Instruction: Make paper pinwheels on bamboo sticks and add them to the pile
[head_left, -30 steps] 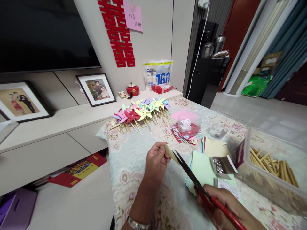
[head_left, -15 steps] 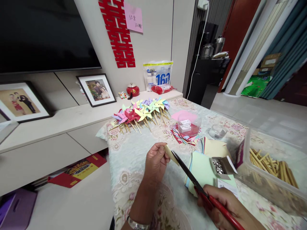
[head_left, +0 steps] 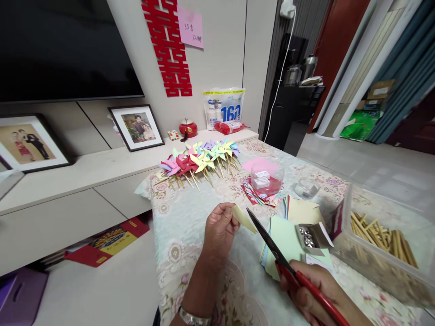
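Note:
My left hand (head_left: pixel 220 231) pinches a small pale yellow piece of paper (head_left: pixel 243 218) above the table. My right hand (head_left: pixel 317 293) grips red-handled scissors (head_left: pixel 282 261); their dark blades point up and left, the tip just right of the paper and a little apart from it. A stack of pale green and yellow paper sheets (head_left: pixel 287 235) lies under the blades. Farther back lies a pile of finished paper pinwheels (head_left: pixel 199 160) on wooden sticks.
A clear plastic bin of wooden sticks (head_left: pixel 380 235) stands at the right. A small open box of silver pins (head_left: pixel 311 235), a clear round container (head_left: pixel 267 176) on coloured paper squares, and a glass dish (head_left: pixel 306 186) sit mid-table. Framed photos (head_left: pixel 136 127) lean on the shelf at left.
The scissor blades have drawn back to the right, off the yellow paper they were cutting into. The left hand holds the paper in about the same place.

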Available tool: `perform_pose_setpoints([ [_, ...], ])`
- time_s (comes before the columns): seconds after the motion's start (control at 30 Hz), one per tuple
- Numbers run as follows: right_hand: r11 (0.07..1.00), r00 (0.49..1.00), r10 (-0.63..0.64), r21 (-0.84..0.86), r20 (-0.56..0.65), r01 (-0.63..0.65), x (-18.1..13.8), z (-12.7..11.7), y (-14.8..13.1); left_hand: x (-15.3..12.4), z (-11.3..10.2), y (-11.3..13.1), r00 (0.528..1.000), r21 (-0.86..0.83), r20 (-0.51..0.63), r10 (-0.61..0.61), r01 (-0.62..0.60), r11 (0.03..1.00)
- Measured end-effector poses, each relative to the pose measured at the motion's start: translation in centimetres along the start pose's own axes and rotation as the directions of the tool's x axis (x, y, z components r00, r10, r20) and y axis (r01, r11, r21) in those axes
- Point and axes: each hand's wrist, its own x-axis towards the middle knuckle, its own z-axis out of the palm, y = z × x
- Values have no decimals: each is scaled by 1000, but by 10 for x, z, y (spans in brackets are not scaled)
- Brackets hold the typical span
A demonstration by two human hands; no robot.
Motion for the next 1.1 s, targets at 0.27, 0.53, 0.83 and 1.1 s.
perform_pose_setpoints([
  [0.27,1000,1000,3,-13,4,-3,10,3,9,9,-9,0,996,-142,-88,24,-36,989],
  [0.53,985,999,-32,-171,4,32,30,40,1,15,-14,6,987,-262,-160,8,-50,964],
  [0.83,811,987,-29,-581,-160,-71,36,72,-26,12,-7,10,988,-166,-144,62,-85,982],
  [1.1,596,981,-161,-803,-105,12,41,35,-80,8,-5,-1,996,-29,-70,50,-52,998],
])
